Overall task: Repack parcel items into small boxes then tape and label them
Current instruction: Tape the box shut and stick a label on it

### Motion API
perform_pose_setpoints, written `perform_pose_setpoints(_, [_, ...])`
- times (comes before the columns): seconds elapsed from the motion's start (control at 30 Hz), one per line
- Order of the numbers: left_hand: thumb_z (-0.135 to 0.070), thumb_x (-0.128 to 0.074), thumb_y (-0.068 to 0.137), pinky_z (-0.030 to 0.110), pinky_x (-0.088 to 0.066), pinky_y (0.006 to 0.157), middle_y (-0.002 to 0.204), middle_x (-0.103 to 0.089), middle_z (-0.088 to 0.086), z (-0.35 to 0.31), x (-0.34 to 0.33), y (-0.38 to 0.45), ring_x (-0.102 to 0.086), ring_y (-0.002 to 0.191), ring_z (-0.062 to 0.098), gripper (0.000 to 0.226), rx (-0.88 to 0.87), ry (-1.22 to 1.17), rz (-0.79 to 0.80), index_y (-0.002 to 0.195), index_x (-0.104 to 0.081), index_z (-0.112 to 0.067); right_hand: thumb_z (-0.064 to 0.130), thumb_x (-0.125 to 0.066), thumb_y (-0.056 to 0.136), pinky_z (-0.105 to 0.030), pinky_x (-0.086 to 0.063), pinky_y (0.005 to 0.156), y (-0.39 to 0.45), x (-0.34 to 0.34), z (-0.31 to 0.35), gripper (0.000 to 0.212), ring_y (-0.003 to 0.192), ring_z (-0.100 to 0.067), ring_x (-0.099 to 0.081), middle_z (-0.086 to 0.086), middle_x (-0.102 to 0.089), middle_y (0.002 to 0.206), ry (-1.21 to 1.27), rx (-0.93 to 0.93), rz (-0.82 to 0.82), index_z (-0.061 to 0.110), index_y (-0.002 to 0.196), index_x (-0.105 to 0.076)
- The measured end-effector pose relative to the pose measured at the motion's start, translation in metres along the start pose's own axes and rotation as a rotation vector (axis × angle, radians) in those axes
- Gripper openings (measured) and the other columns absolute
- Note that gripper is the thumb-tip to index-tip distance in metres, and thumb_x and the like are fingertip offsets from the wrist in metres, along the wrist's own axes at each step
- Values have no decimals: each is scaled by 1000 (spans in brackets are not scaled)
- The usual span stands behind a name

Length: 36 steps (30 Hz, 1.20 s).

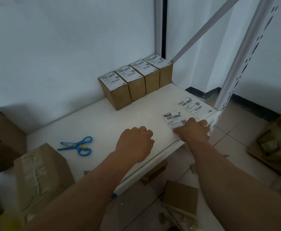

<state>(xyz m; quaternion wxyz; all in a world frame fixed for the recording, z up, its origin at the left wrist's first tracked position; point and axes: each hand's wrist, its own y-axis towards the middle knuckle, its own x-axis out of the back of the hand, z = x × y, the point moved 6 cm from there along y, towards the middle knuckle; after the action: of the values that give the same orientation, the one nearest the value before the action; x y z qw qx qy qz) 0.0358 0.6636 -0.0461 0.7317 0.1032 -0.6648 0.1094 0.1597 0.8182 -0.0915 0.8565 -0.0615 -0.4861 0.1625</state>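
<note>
Nearby, right hand (193,130) grip pinches a label (174,117); left hand (134,144) curled, beside scissors (78,146).

Dim, bluish, flat light with soft shadows along the wall (53,47); wide-angle bending and blur at the edges.

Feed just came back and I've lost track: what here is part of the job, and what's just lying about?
Job:
- four labelled boxes
- near label, right hand on it
- far label
- left hand, curled, holding nothing
- taped parcel

Lying about:
- scissors
- cardboard scraps on the floor
</note>
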Motion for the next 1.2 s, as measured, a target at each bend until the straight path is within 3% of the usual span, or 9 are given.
perform_pose_setpoints(0.13, [-38, -31, 104, 32, -44, 81, 114, -60, -1, 1, -1, -15, -60, 96, 19, 37, -22, 45, 5, 120, -59, -20, 27, -74, 81, -39, -44, 90, -9, -7, -5, 57, 114, -33, -46, -18, -43, 129, 181, 3, -20, 9, 124, -42])
perform_pose_setpoints(0.23, [-35, -31, 105, 31, -43, 77, 105, -60, 0, 0, -2, -30, -59, 88, 18, 34, -62, 90, -9, 111, -59, -17, 15, -61, 89, -31, -44, 73, -20, -6, -6, 32, 92, -27, -52, -17, -58, 118, 248, 53, -48, 5, 116, -47])
perform_pose_setpoints(0.37, [-34, -31, 104, 33, -45, 81, 103, -59, 0, 2, -1, -52, -58, 89, 20, 33, -68, 88, -7, 109, -59, -17, 18, -49, 99, -27, -39, 74, -45, -6, 1, 28, 103, -29, -58, -15, -63, 117, 267, 108, -34, 3, 122, -56])
perform_pose_setpoints(0.5, [-33, -35, 102, 34, -47, 77, 98, -61, -1, 14, 5, -79, -59, 84, 19, 31, -46, 76, -36, 105, -63, -19, 25, -50, 99, -28, -35, 60, -70, 5, 24, 17, 81, -15, -52, -1, -63, 97, 336, 130, -40, 13, 105, -61])
perform_pose_setpoints(0.67, [-38, -33, 103, 34, -42, 82, 110, -60, -1, 33, 37, -120, -58, 95, 19, 32, 1, 52, -54, 115, -58, -22, 28, -57, 97, -35, -51, 77, -115, 2, 65, 13, 81, -16, -57, 0, -64, 89, 501, 202, 42, 15, 95, -62])
perform_pose_setpoints(0.87, [-45, -30, 103, 30, -45, 84, 121, -57, -7, 77, 72, -183, -57, 105, 15, 37, 174, -16, -114, 123, -55, -27, 27, -63, 94, -27, -54, 64, -189, -23, 113, 15, 77, -17, -65, 1, -70, 86, 752, 212, 287, 14, 89, -68])
perform_pose_setpoints(0.93, [-46, -29, 102, 31, -49, 84, 122, -58, -9, 94, 76, -204, -57, 106, 15, 38, 221, -33, -123, 122, -56, -29, 25, -65, 93, -27, -55, 66, -210, -34, 127, 11, 78, -16, -66, 1, -71, 87, 811, 209, 363, 15, 88, -68])
perform_pose_setpoints(1.07, [-43, -32, 100, 26, -40, 70, 106, -60, -11, 130, 76, -237, -58, 88, 12, 33, 297, -32, -171, 109, -61, -30, 21, -68, 91, -39, -61, 78, -241, -58, 150, 8, 85, -23, -71, -3, -74, 91, 812, 218, 474, 14, 90, -68])
perform_pose_setpoints(1.2, [-44, -30, 98, 26, -45, 68, 97, -60, -10, 161, 69, -258, -56, 79, 10, 36, 359, -61, -166, 102, -63, -29, 21, -67, 92, -40, -58, 78, -259, -80, 168, 11, 80, -23, -67, -6, -74, 90, 756, 235, 525, 10, 90, -67])
